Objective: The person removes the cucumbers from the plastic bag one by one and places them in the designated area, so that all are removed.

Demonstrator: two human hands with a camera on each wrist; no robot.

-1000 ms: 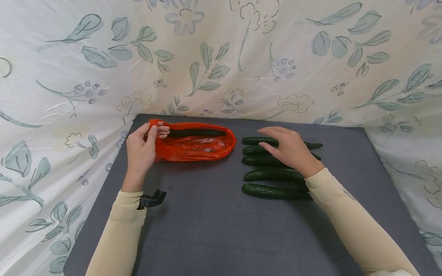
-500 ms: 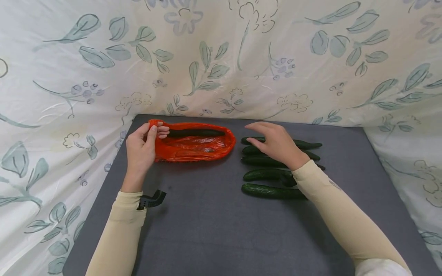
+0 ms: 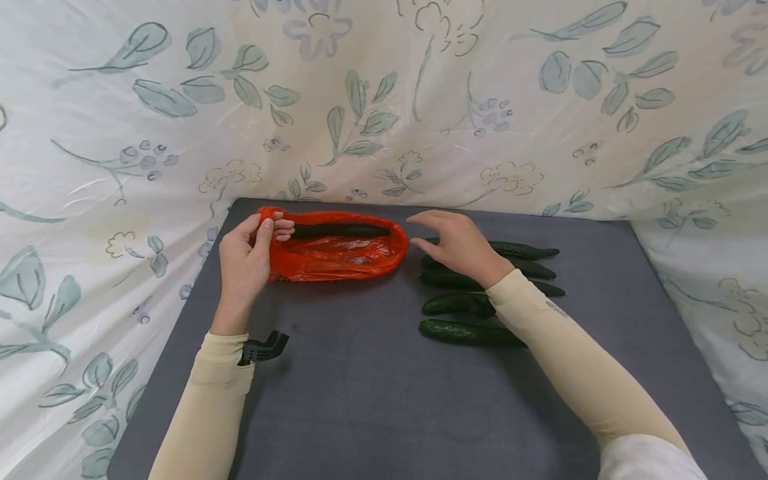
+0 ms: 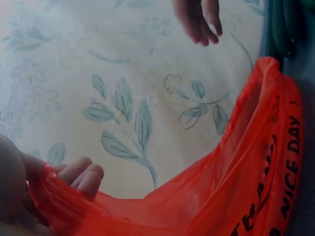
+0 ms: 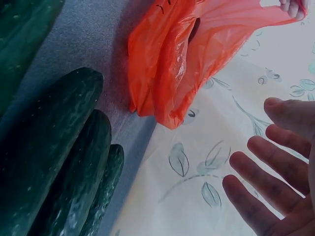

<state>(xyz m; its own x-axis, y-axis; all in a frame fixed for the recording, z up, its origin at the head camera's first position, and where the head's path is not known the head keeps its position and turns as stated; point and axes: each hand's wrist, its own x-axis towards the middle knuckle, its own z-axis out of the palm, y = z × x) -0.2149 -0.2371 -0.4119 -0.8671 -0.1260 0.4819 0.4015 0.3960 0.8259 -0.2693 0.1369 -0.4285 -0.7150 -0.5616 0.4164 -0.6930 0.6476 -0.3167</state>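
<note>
My left hand [image 3: 247,257] pinches the edge of a red plastic bag [image 3: 336,267] at its left end, and the bag's mouth gapes upward. One dark green cucumber [image 3: 342,231] lies inside, along the far side. In the left wrist view the bag [image 4: 197,206] stretches from my fingers, with black lettering on its side. My right hand [image 3: 459,243] hovers near the bag's right end, fingers spread and holding nothing. Below and beside it several cucumbers [image 3: 468,332] lie in a row, partly hidden by the hand and sleeve. The right wrist view shows their tips [image 5: 88,81] close up.
A dark grey table [image 3: 360,400] carries everything. Behind and at both sides hangs a pale curtain [image 3: 384,100] with leaf and flower prints. A black strap piece [image 3: 267,348] sticks out at the left wrist.
My right hand has moved left from above the cucumbers toward the bag's right end, uncovering more of the cucumbers' right ends. The left hand and the bag have stayed in place.
</note>
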